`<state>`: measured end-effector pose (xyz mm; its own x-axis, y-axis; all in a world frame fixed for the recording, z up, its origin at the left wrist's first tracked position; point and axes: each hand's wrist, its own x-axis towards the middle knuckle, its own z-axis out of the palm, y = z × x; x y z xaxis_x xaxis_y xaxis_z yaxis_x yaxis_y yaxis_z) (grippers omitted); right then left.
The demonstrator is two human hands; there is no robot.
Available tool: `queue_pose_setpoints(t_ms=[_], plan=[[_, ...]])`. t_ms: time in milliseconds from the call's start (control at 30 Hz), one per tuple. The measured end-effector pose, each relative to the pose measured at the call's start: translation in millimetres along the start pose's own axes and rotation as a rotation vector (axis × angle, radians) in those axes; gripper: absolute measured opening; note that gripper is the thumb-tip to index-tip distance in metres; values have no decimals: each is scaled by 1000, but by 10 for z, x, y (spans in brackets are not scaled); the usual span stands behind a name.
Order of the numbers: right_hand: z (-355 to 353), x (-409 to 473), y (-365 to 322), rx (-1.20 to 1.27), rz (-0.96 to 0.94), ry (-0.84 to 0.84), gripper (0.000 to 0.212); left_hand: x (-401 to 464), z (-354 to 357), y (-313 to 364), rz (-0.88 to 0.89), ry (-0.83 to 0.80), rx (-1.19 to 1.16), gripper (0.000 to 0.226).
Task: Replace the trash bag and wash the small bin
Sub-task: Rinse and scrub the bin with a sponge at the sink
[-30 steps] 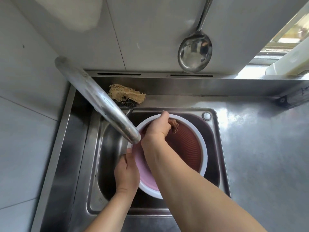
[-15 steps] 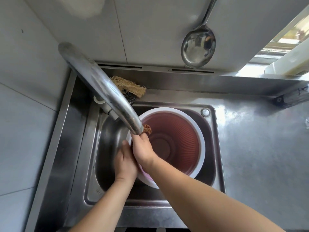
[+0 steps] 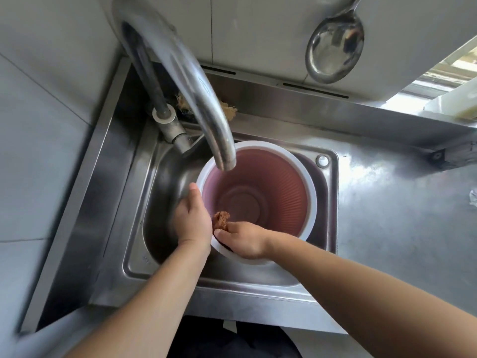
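Note:
The small bin (image 3: 278, 187) is pink and ribbed inside with a white rim. It stands upright in the steel sink (image 3: 160, 192), under the faucet spout (image 3: 206, 120). My left hand (image 3: 192, 218) grips the bin's near-left rim from outside. My right hand (image 3: 245, 237) lies over the near rim and pinches a small brown scrubber (image 3: 220, 220) against the inner wall. No water stream is visible. No trash bag is in view.
A loofah pad (image 3: 228, 109) lies on the ledge behind the faucet, partly hidden. A steel ladle (image 3: 334, 47) hangs on the tiled wall. Steel counter (image 3: 400, 215) extends right of the sink. A window sill (image 3: 444, 81) is at the far right.
My right hand has swept the scrubber from the bin's far rim, along the left side, to the near rim. My left hand stays on the left rim. The view moved closer.

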<state>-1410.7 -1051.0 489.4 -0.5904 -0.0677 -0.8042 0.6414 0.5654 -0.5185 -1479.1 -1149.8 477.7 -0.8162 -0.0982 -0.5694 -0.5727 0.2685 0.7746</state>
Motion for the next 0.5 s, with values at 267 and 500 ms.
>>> queue_pose_setpoints(t_ms=[267,500], plan=[[-263,-191,261,-509,109,-264,54,81,-72,33,51,-39,102,56],[-394,-102,484,-1024,215,-242,54,142,-80,54,160,-127,220,60]])
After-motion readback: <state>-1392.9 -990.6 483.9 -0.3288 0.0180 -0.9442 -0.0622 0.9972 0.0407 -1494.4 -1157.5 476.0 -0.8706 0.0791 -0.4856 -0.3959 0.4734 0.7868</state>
